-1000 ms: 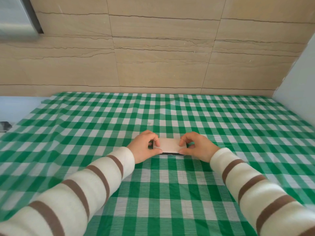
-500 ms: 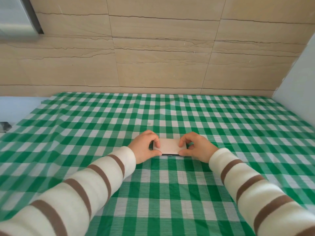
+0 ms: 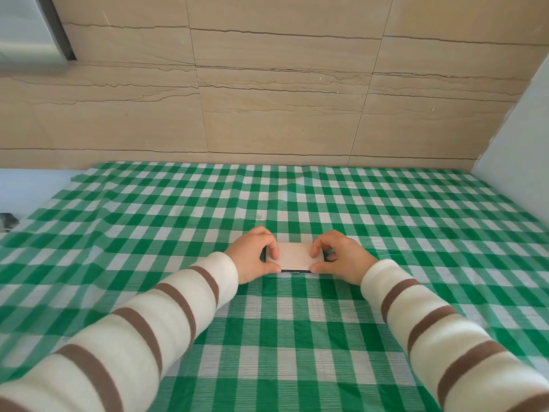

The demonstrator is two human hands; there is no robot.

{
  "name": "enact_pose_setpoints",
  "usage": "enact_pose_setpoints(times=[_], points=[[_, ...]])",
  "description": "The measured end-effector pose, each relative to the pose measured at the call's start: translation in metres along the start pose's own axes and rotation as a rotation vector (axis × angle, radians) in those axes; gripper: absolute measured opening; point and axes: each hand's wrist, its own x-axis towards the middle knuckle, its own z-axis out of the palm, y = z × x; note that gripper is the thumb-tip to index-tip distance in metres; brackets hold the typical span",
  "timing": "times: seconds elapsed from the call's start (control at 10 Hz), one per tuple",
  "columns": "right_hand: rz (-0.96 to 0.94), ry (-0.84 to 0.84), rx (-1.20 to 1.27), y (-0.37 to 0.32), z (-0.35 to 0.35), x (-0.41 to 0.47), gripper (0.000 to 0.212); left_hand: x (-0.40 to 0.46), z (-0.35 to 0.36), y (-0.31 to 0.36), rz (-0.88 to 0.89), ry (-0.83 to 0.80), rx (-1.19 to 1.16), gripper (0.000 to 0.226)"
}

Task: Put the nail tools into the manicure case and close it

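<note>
A small pale pink manicure case point(image 3: 294, 255) lies flat and closed on the green and white checked tablecloth point(image 3: 282, 328), with a dark edge along its near side. My left hand point(image 3: 254, 257) grips its left end, thumb at the near edge and fingers over the top. My right hand point(image 3: 341, 257) holds the right end the same way. No nail tools show outside the case.
A beige tiled wall point(image 3: 267, 99) rises behind the table. A pale panel point(image 3: 523, 150) stands at the right edge. A window frame point(image 3: 59, 28) sits at the upper left. A small dark object point(image 3: 7, 221) lies beyond the cloth's left edge.
</note>
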Motion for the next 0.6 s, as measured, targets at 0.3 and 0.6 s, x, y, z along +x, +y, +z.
enact_pose_setpoints(times=[0.3,0.6], points=[[0.001,-0.004,-0.062,-0.002,-0.002,0.002,0.019,-0.002,-0.001,0.002,0.002,-0.005,0.005,0.02],[-0.004,-0.064,-0.167,-0.023,-0.022,0.005,0.036,0.003,-0.033,0.017,0.034,-0.09,0.141,0.028]])
